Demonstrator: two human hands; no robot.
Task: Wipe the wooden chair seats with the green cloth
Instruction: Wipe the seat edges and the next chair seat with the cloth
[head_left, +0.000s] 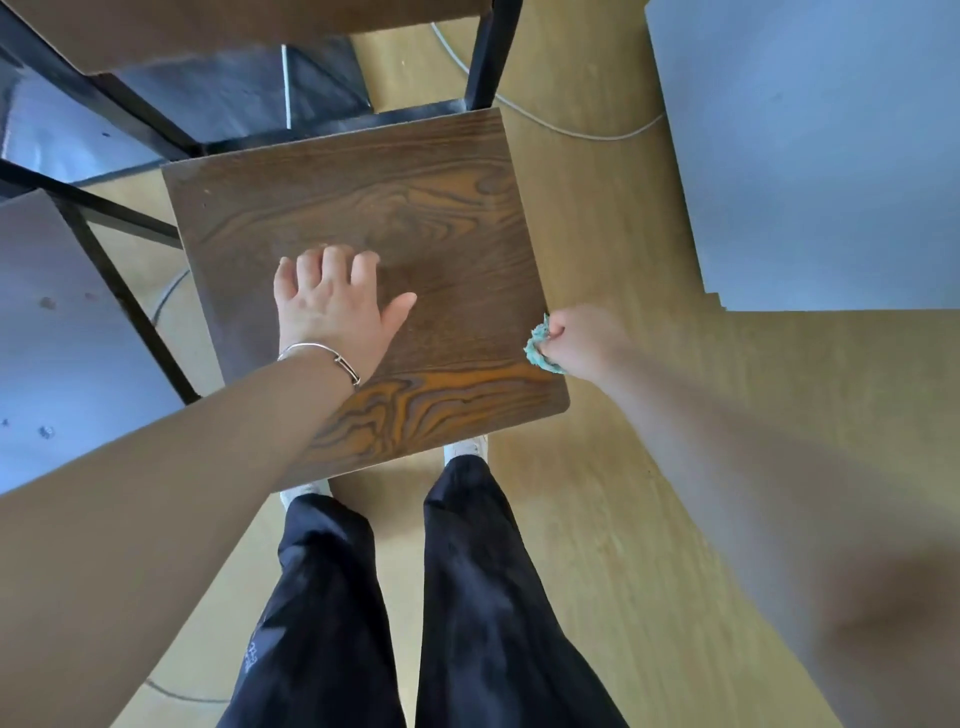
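A dark wooden chair seat (395, 208) with strong grain fills the middle of the head view, on a black metal frame. My left hand (332, 306) rests flat on the seat's near-left part, fingers spread, a thin bracelet on the wrist. My right hand (582, 343) grips a bunched green cloth (540, 348) at the seat's right edge; most of the cloth is hidden inside the fist.
Black frame bars (135, 109) and another wooden surface (249, 26) lie beyond the seat. Grey panels stand at the left (62, 332) and upper right (810, 145). A white cable (571, 130) runs over the light wood floor. My legs stand just before the seat.
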